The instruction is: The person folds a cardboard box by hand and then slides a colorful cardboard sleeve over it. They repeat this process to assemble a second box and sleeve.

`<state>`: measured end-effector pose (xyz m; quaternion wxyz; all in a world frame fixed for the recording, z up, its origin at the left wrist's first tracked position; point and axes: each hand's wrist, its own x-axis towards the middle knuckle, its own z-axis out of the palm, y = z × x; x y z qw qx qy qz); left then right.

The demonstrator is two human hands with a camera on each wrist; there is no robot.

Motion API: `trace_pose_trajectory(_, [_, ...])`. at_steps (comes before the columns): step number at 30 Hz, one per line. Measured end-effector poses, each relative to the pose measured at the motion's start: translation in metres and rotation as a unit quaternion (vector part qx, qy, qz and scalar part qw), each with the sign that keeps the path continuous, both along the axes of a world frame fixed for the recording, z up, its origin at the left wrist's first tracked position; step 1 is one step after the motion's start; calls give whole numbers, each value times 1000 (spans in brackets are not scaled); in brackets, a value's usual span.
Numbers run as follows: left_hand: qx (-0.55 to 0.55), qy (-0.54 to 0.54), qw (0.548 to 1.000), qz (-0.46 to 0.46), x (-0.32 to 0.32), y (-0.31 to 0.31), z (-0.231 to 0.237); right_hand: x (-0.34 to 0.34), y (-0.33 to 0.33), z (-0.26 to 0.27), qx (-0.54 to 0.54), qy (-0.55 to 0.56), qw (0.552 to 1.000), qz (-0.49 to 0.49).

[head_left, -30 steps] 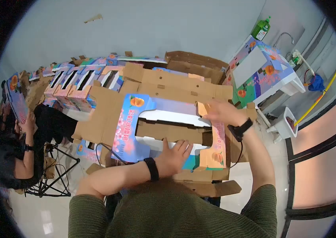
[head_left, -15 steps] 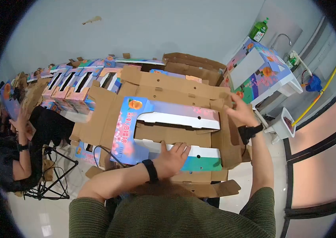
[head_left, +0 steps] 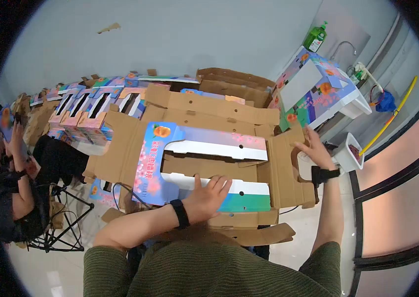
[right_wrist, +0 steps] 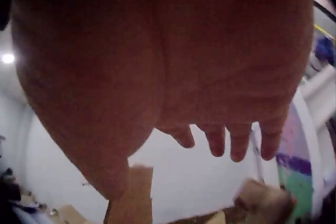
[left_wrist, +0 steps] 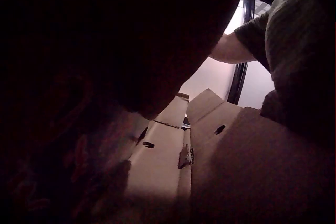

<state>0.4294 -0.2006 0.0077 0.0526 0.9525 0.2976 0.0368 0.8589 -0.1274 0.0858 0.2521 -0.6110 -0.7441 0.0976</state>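
Fingers extended, a left hand [head_left: 208,199] rests on the near side of a cardboard box [head_left: 145,173] at center; the right hand [head_left: 317,151] — open, grasping nothing — is by its end flap [head_left: 283,183] at 3 o'clock. Likely light, stiff, crushable — best held by its corners.

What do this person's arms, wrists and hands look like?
Dark green ribbed sleeves end near the elbows. The left hand and right hand are gloveless; a black strap circles the left wrist, a black band with a dark block the right.
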Motion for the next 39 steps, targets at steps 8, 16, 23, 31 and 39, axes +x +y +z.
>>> trace_pose_trajectory(8, [20, 6, 1000, 8, 1, 1, 0, -175, -138, 131, 144, -151, 966, 151])
trace_pose_trajectory(16, [64, -31, 995, -77, -53, 7, 53, -224, -148, 44, -41, -242, 953, 175])
trace_pose_trajectory(23, [-77, 80, 994, 19, -126, 28, 112, -239, -119, 11, -26, -190, 950, 246])
trace_pose_trajectory(31, [-33, 46, 997, -44, -120, 32, 83, -268, -99, -35, -10, -160, 947, 278])
trace_pose_trajectory(39, [-98, 58, 990, -88, -112, 54, 60, -271, -96, -47, 3, -161, 950, 268])
